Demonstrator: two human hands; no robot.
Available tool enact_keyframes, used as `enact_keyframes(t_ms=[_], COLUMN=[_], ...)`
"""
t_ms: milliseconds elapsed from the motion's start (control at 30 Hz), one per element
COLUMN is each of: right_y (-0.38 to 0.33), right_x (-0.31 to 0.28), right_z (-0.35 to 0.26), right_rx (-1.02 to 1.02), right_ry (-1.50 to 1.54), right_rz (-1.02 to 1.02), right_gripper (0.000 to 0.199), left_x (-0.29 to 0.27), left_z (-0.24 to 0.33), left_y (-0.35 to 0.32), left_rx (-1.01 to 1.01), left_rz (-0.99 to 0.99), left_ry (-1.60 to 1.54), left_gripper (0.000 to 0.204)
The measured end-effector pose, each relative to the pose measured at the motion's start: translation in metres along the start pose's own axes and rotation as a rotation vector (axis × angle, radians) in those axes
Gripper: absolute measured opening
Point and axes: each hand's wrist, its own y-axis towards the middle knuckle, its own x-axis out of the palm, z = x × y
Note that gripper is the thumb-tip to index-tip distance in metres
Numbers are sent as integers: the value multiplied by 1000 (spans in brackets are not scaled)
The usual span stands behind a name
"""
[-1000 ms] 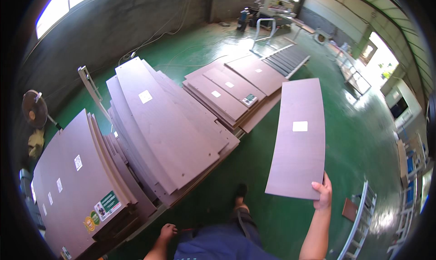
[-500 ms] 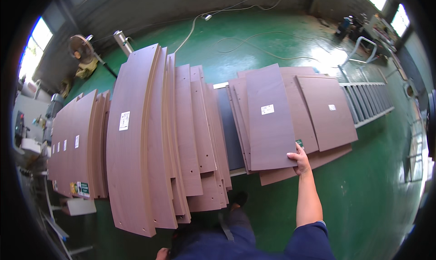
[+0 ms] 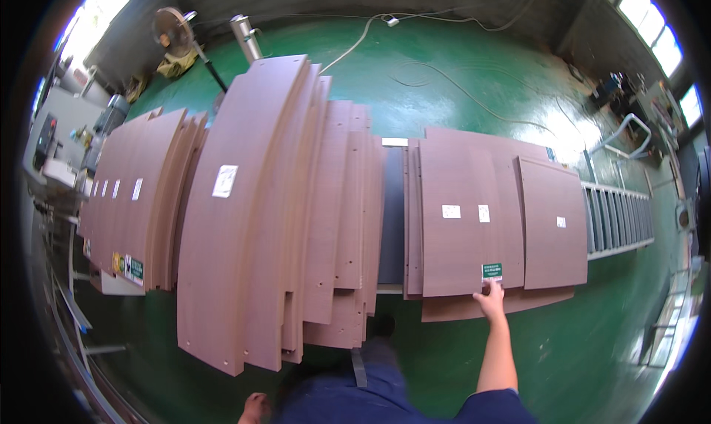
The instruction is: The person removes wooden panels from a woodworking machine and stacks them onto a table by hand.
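Observation:
My right hand (image 3: 490, 301) is at the front corner of a flat brown wood-grain panel (image 3: 450, 254) with a white label. Its thumb and fingers are closed at the panel's edge. Beside the fingertips, a green-and-white sticker (image 3: 492, 271) shows on the neighbouring brown panel (image 3: 503, 239). That labelled panel lies on the right-hand stack. Low at the front, my left hand (image 3: 255, 408) hangs away from the panels, fingers curled, with nothing visible in it. Nearest to it stands the tall overlapping stack of long, curved-edge brown panels (image 3: 229, 261).
A further panel stack (image 3: 137, 194) stands at the far left, near grey machinery (image 3: 74, 142). To the right extends a roller conveyor (image 3: 618, 220). Behind are a standing fan (image 3: 174, 33), a metal cylinder (image 3: 246, 39) and loose cables (image 3: 474, 91) across the green floor.
The labelled panel under my right hand, tilted across the stack before, now lies straighter, further left and nearer, uncovering a second white label and the green sticker. The whole view has shifted.

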Motion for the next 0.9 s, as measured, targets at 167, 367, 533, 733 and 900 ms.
enact_keyframes(t_ms=[167,367,533,733,900], right_y=[-83,-196,-273,-362,-421], right_x=[81,178,355,509,623], right_z=[8,38,-135,-400,-600], right_rx=[179,728,404,-88,-250], right_ry=[427,302,140,72,165], right_rz=[76,-301,-706,-974,-1104], right_gripper=[20,25,17,12,6], left_x=[-18,-87,-185,-352,-459], left_z=[-2,-68,-149,-135,-154], left_y=[-5,63,137,160,217], left_rx=[33,21,166,87,123], left_rz=[-42,51,276,232,415], left_ry=[-243,-283,-195,-632,-830], left_gripper=[12,22,25,21,15])
